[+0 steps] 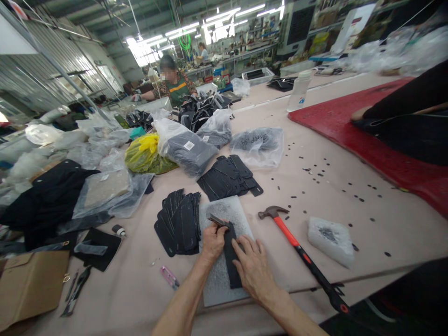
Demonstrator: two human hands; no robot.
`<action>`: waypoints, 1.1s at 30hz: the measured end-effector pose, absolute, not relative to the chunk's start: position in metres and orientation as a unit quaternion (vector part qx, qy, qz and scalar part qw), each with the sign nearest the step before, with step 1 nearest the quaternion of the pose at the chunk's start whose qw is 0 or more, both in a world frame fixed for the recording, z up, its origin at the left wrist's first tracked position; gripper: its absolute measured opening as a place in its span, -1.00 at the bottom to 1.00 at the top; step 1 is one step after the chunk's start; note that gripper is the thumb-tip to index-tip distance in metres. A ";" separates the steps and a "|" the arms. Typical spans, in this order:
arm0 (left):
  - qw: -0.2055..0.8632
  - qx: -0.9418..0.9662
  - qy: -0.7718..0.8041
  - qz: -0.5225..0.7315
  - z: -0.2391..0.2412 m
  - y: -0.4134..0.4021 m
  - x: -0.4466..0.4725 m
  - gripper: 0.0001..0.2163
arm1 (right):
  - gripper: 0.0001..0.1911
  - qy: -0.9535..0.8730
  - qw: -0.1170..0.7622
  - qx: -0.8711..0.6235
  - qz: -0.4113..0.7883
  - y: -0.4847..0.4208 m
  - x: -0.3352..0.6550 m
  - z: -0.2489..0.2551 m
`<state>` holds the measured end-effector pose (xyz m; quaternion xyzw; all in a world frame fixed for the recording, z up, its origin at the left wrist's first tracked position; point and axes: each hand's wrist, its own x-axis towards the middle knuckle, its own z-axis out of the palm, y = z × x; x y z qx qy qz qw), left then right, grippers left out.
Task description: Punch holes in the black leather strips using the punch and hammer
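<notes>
My left hand is closed around a thin metal punch tool, its tip at the top end of a black leather strip. The strip lies lengthwise on a grey speckled cutting slab. My right hand rests flat on the strip with fingers spread, pressing it down. A fanned stack of black strips lies just left of the slab. Another pile of black strips sits beyond it. A hammer with a red and black handle lies on the table to the right of my right hand.
A white foam block sits right of the hammer, with small black punched dots scattered around. Plastic bags of black pieces, a yellow bag, a cardboard box, a pink clipper, a red mat and a bottle fill the table. Another person works at the far end.
</notes>
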<state>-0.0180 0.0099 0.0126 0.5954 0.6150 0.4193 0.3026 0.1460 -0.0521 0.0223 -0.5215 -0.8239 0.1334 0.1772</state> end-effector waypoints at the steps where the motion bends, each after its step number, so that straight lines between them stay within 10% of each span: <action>1: 0.295 0.602 0.615 0.416 0.013 0.010 -0.018 -0.81 | -0.52 -0.824 0.176 -0.522 0.134 -0.052 0.146 0.022; 33: 0.315 0.588 0.615 0.421 0.016 0.010 -0.021 -0.80 | -0.51 -0.820 0.178 -0.522 0.157 -0.054 0.148 0.017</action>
